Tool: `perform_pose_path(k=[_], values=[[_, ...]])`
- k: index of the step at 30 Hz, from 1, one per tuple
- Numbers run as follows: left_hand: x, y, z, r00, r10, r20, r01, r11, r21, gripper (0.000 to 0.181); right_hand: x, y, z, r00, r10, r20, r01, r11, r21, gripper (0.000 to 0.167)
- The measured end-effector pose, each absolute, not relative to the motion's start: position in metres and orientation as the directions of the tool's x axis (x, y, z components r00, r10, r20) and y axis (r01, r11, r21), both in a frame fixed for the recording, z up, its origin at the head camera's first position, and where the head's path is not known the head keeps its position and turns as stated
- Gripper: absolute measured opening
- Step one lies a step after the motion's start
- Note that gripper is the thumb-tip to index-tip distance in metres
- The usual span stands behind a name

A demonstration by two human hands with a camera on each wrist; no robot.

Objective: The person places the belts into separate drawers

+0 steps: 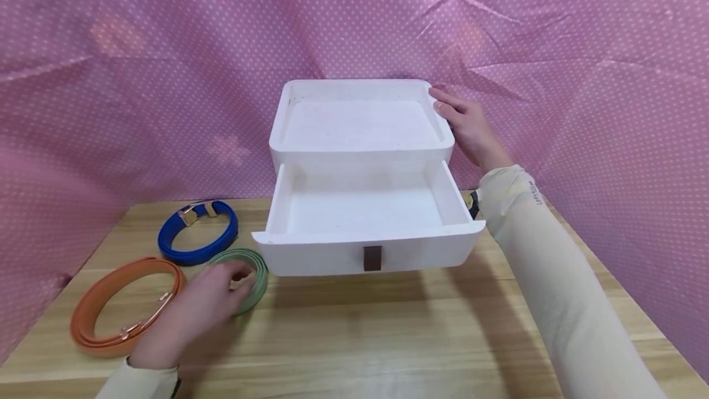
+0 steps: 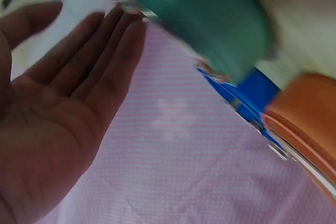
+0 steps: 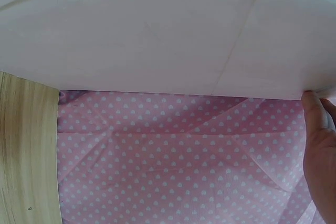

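Note:
A white drawer box (image 1: 362,122) stands mid-table with its drawer (image 1: 360,202) pulled out; a brown tab (image 1: 372,258) marks the drawer's front. My right hand (image 1: 471,131) holds the box by its far right rim, some fingers against the outer side wall (image 3: 157,40). Over a coiled green belt (image 1: 256,282), left of the drawer, is my left hand (image 1: 207,303). In the left wrist view that hand (image 2: 68,103) has extended fingers beside the blurred green belt (image 2: 205,19), with nothing gripped.
A coiled blue belt (image 1: 199,254) with a gold-coloured buckle lies behind the green one. An orange belt (image 1: 91,300), also coiled, is at the front left. Pink dotted cloth (image 1: 166,79) hangs behind and beside the wooden table (image 1: 354,350).

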State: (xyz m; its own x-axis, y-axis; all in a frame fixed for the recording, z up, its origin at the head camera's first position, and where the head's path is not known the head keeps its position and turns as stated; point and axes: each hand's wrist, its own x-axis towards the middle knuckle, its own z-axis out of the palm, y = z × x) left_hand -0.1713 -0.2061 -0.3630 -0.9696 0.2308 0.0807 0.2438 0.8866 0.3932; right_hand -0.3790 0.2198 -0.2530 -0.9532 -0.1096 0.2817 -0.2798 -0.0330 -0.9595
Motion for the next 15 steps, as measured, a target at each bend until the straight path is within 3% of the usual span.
perform_pose_path(k=[8, 15], values=[[-0.183, -0.22, -0.373, -0.99, 0.138, -0.04, 0.115, 0.93, 0.349, 0.026, -0.379, 0.221, -0.253, -0.956, -0.113, 0.272, -0.27, -0.034, -0.962, 0.044], [-0.181, -0.216, -0.38, -0.982, 0.186, -0.041, 0.162, 0.928, 0.336, 0.02, -0.379, 0.22, -0.253, -0.955, -0.121, 0.272, -0.269, -0.035, -0.962, 0.045]])
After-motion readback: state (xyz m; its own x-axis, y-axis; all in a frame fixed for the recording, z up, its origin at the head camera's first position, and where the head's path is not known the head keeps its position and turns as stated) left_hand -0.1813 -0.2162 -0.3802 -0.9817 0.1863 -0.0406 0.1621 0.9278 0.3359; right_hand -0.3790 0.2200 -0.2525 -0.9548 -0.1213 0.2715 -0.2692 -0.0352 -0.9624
